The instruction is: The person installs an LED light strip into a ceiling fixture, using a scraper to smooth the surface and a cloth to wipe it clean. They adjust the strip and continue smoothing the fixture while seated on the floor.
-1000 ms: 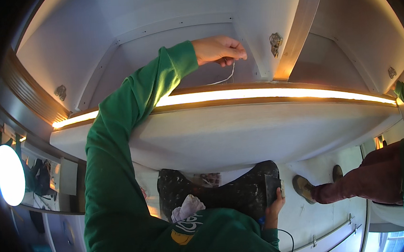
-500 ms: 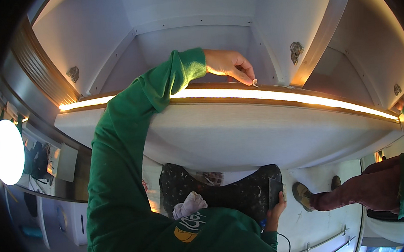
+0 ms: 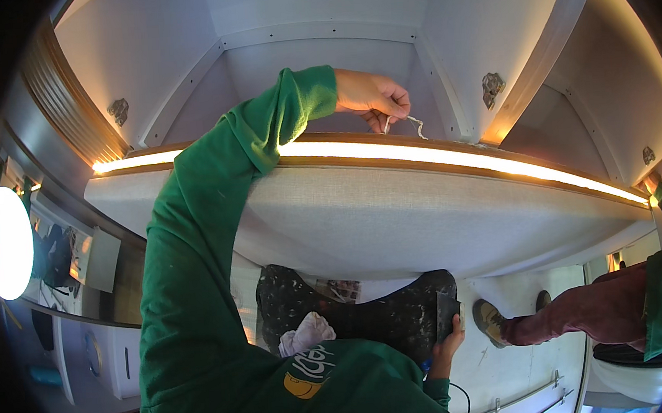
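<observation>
My left hand (image 3: 373, 96), in a green sleeve, pinches a thin whitish cord (image 3: 419, 127) above the wooden edge (image 3: 449, 143) of an open white cabinet (image 3: 319, 32). A lit strip (image 3: 388, 152) runs along that edge, with my sleeve across its left part, and a padded pale panel (image 3: 393, 217) curves below it. Low in the view, my right hand (image 3: 449, 340) is closed on a dark, flat rectangular object (image 3: 446, 310); what it is, I cannot tell.
Another person (image 3: 599, 310) stands at the right, a hand (image 3: 652, 184) by the strip's right end. Metal hinges (image 3: 491, 88) sit on the cabinet walls. Below are my speckled dark trousers (image 3: 408, 316), a crumpled pale cloth (image 3: 308, 335) and a pale floor (image 3: 511, 370). A mirror-like fitting with a bright oval is left.
My left hand moved down to the wooden edge, then slightly up. The cord now dangles to the right of my fingertips. My right hand still holds the dark object. The view shifted slightly.
</observation>
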A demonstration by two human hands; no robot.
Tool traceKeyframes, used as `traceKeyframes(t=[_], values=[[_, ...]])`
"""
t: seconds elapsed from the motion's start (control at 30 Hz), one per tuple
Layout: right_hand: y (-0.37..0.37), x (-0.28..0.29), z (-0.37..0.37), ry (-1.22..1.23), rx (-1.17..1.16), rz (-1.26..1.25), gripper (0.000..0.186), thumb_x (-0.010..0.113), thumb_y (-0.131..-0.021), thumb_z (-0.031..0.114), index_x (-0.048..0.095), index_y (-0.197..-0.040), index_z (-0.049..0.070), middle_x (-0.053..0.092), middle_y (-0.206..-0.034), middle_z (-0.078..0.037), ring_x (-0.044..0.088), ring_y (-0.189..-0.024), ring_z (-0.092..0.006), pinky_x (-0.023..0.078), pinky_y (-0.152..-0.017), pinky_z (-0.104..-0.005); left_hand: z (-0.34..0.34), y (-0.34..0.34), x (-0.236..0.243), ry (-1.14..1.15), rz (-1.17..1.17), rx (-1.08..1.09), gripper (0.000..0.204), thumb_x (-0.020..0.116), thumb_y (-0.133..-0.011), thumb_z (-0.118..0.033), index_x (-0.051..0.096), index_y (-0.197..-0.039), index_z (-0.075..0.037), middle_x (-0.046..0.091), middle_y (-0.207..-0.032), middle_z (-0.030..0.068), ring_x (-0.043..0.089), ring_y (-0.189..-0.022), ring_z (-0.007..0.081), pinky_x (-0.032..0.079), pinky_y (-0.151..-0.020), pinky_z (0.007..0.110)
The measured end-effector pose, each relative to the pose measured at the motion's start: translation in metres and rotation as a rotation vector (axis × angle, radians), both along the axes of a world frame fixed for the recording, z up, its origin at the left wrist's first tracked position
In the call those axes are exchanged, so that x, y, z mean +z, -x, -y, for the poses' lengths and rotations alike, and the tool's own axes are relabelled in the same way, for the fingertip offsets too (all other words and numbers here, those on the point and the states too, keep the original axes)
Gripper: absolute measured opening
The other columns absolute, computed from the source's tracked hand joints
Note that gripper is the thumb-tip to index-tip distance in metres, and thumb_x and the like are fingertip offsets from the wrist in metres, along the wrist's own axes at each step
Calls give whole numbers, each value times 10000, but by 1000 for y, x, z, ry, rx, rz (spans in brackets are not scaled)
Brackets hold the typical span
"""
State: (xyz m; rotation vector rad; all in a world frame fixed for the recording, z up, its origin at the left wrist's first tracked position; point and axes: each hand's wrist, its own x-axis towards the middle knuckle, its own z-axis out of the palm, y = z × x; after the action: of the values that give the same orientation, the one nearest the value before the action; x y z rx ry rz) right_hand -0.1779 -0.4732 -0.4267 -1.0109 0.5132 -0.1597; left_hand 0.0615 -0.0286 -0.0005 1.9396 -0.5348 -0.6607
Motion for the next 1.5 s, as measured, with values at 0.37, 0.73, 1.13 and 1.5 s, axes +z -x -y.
traceKeyframes(t=[0.37, 0.73, 1.13, 1.5], values=[[1, 4, -2, 9, 5, -13, 411, 713, -958, 198, 620, -1303, -3, 706, -1172, -109, 697, -1012, -238, 565, -903, -366, -45, -20, 12, 235, 38, 356, 222, 656, -1015, -254, 584, -1161, -103, 562, -941, -32, 556, -826, 75, 513, -765, 237], [0, 11, -8, 0, -48, -11, 373, 670, -984, 171, 621, -1306, -11, 705, -1176, -107, 691, -1008, -230, 553, -899, -355, 81, 85, 41, 289, 222, -151, 180, 636, -1003, -146, 717, -1080, -4, 658, -896, 36, 582, -729, 93, 494, -636, 236], [26, 6, 4, -141, 39, 38, 428, 697, -970, 182, 594, -1346, 4, 698, -1193, -123, 694, -1028, -246, 558, -916, -371, 350, 141, -84, 300, 159, -619, 236, 597, -916, -33, 726, -1112, -9, 754, -951, 100, 738, -860, 184, 603, -774, 330], [25, 87, -20, -210, 286, 71, 397, 716, -921, 169, 620, -1271, 7, 706, -1085, -64, 682, -990, -203, 547, -904, -349, 306, 137, -46, -109, 606, -589, 229, 701, -933, -341, 716, -933, -112, 690, -814, 128, 668, -760, 328, 513, -705, 456]])
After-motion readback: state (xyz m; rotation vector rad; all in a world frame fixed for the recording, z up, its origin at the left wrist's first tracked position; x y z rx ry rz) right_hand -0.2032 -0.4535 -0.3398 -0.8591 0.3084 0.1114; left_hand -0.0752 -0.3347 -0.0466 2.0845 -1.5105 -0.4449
